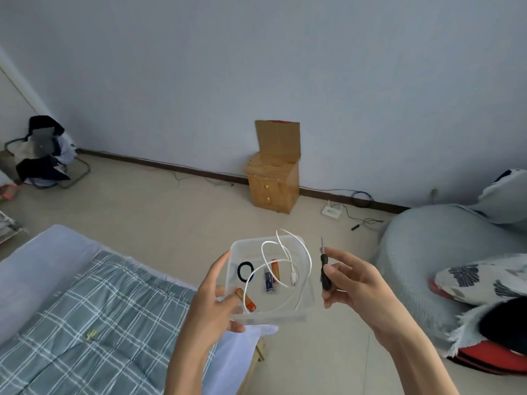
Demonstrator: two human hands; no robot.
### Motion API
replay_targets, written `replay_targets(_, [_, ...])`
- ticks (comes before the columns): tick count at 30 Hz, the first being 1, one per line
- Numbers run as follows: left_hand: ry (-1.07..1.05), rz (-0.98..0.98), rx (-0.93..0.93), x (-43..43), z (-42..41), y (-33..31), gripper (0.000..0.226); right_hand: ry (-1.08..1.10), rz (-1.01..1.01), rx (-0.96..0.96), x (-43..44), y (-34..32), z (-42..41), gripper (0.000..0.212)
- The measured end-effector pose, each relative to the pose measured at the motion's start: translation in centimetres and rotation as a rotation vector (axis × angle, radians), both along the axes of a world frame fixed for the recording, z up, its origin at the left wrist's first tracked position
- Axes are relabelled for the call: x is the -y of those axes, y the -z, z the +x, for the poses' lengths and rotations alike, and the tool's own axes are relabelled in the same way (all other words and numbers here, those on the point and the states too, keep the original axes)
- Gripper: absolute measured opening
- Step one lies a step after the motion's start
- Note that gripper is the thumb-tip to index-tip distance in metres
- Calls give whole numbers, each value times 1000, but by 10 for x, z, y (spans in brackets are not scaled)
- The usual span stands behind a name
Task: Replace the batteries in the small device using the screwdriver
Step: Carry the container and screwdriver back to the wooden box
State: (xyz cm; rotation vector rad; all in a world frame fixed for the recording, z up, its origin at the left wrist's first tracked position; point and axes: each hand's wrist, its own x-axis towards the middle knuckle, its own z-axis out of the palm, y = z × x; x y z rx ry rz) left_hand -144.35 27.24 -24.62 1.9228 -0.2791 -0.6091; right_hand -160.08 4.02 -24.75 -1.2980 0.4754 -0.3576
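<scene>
My left hand (212,303) holds a clear plastic box (306,292) by its left side, in the air above the floor. Inside lie a blue battery (269,283), an orange battery (275,269) beside it, another orange battery (247,300) near my fingers, a black hair tie (244,271) and a coiled white cable (288,260). Just right of the box, my right hand (352,280) grips a small black-handled screwdriver (324,273), its thin shaft pointing up. No small device is visible.
A bed with a plaid quilt (85,317) fills the lower left. A grey sofa (445,252) with a floral cushion (482,276) sits at right. A small wooden cabinet (272,183) stands against the wall, a white router (332,210) and cables on the floor beside it.
</scene>
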Motion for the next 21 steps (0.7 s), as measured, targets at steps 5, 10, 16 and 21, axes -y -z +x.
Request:
replay_targets(5, [-16, -18, -6, 63, 68, 7, 84, -10, -11, -8, 69, 12, 75, 29])
replay_targets(10, [-69, -19, 28, 141, 141, 2, 82, -62, -50, -16, 157, 9, 160, 29])
replay_targets(16, [-109, -39, 57, 224, 215, -6, 85, -104, -56, 40, 248, -12, 238, 28])
replay_targets(21, [-118, -16, 45, 273, 262, -3, 84, -126, -23, -9, 296, 5, 284, 30])
